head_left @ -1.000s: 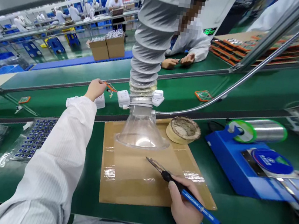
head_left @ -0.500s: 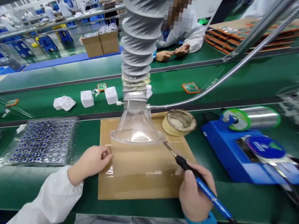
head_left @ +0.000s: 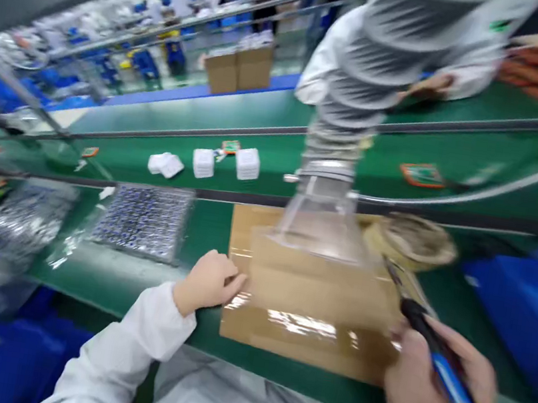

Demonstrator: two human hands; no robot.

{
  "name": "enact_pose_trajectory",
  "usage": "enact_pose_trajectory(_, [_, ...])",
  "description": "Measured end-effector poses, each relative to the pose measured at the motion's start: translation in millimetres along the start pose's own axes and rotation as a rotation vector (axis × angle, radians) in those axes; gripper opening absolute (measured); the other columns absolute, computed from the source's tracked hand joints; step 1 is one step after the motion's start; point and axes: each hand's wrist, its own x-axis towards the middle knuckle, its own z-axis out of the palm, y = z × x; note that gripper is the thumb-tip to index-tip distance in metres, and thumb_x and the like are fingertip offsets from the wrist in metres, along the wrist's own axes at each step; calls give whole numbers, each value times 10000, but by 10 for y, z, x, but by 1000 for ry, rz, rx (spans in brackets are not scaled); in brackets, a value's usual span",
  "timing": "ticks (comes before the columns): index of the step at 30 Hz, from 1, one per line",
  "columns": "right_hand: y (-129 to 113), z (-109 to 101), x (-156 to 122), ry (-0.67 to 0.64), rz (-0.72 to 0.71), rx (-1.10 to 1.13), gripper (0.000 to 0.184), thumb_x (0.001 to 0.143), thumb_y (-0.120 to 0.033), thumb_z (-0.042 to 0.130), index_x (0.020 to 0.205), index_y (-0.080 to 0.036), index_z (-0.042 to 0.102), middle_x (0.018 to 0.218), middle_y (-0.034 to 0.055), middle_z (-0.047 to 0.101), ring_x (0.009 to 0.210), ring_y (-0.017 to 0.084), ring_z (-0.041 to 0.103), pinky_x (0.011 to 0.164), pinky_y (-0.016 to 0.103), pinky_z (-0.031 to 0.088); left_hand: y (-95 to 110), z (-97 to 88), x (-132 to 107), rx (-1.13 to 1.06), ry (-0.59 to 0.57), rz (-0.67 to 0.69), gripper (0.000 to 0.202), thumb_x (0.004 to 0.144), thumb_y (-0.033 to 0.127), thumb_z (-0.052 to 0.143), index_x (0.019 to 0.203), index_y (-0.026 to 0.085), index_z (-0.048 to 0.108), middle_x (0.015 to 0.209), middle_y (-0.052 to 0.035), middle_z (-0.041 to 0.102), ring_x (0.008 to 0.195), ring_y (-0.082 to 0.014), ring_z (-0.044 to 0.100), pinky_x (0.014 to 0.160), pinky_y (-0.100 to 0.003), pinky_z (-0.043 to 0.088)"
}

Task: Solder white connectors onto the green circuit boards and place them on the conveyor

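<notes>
My right hand (head_left: 439,382) grips a blue and black soldering iron (head_left: 445,373), its tip pointing up and left over the right part of a brown cardboard sheet (head_left: 316,289). My left hand (head_left: 213,279) rests at the left edge of the cardboard, fingers curled in with nothing visible in them. Strips of clear tape shine on the sheet. Above it hangs a clear fume hood (head_left: 321,219) on a grey ribbed duct (head_left: 367,88). Near the iron's tip stands a round tan tub (head_left: 412,240) with a dark, crusted rim. The view is blurred.
A blue solder stand (head_left: 530,314) is at right. Plastic-wrapped trays of small blue-marked parts (head_left: 145,220) lie left. On the green belt are stacks of white squares (head_left: 247,164) and an orange-edged circuit board (head_left: 423,175). Across the belt sits a co-worker, partly behind the duct.
My view has swung left, so the bench appears shifted to the right. Blue bins at the lower left have come into view. Both hands keep nearly the same place at the cardboard.
</notes>
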Motion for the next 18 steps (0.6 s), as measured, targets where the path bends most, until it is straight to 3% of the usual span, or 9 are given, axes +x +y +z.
enact_pose_trajectory(2, [-6,11,-68,-47,16,-51,319,697,-384,754,942,-182,724,764,72,702,693,285,703,711,426,557,-278,-186,-144,101,69,-143,476,1037,347,470,593,193,548,615,-48,609,657,-174,578,718,-336,402])
enact_pose_trajectory(5, [-57,51,-121,-169,57,-79,284,680,-393,734,881,-193,722,776,85,712,766,324,728,741,446,568,-819,-552,-354,191,157,-426,451,1046,333,442,658,196,626,672,-59,639,703,-192,609,742,-333,452])
enact_pose_trajectory(7, [-91,73,-136,-199,60,-48,298,679,-397,738,895,-192,726,812,91,727,801,333,739,767,453,579,-1201,-772,-410,255,204,-571,277,1010,237,473,933,192,735,928,-82,718,915,-212,666,881,-327,497])
enact_pose_trajectory(10, [-117,85,-134,-179,21,-38,297,689,-401,743,901,-194,733,845,98,747,806,333,745,772,449,586,-1676,-977,-344,349,199,-716,326,950,161,497,1180,169,729,1125,-131,686,1060,-259,659,982,-366,506])
enact_pose_trajectory(13, [-133,78,-116,-187,12,-63,288,695,-417,733,894,-209,735,864,100,759,794,331,746,746,444,586,-1948,-1055,-208,381,156,-750,336,895,152,540,1160,149,747,1162,-170,657,1101,-309,645,996,-411,509])
enact_pose_trajectory(18, [-139,79,-110,-177,88,-24,265,690,-396,768,898,-235,734,833,100,742,825,353,744,750,463,568,-2155,-1133,-28,396,56,-753,227,805,199,609,961,140,763,1112,-196,663,1108,-362,625,978,-468,500])
